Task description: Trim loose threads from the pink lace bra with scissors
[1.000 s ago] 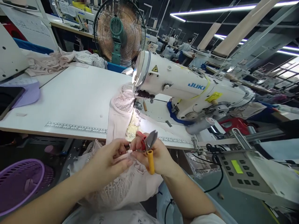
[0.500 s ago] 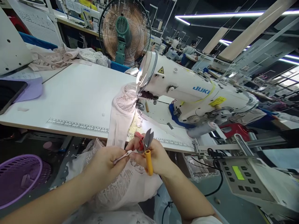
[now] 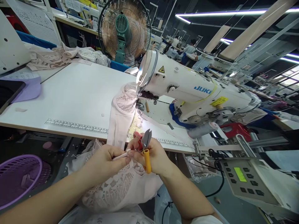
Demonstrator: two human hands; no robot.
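My left hand point(image 3: 106, 160) pinches a narrow pale pink fabric strip point(image 3: 121, 155) between thumb and fingers. My right hand point(image 3: 151, 155) meets it at the strip's end, its thumb and finger closed there. Scissors point(image 3: 146, 140) with one red and one orange-yellow handle also sit in my right hand, blades pointing up. Below both hands, a pale pink lace garment point(image 3: 116, 186) drapes over my lap. Another part of pink lace fabric point(image 3: 126, 102) lies on the table, its edge under the sewing machine head point(image 3: 149, 74). Whether these fabrics join is hidden by my hands.
The white table point(image 3: 77, 90) carries a printed ruler point(image 3: 77, 126) near its front edge. A fan point(image 3: 123, 31) stands behind. At left are a phone point(image 3: 10, 91) and a purple basket point(image 3: 21, 180); a control panel point(image 3: 247, 177) sits at lower right.
My left thumb has shifted forward along the strip, covering more of it. The scissors have tilted and moved slightly left with my right hand. The fabric at the machine stays put.
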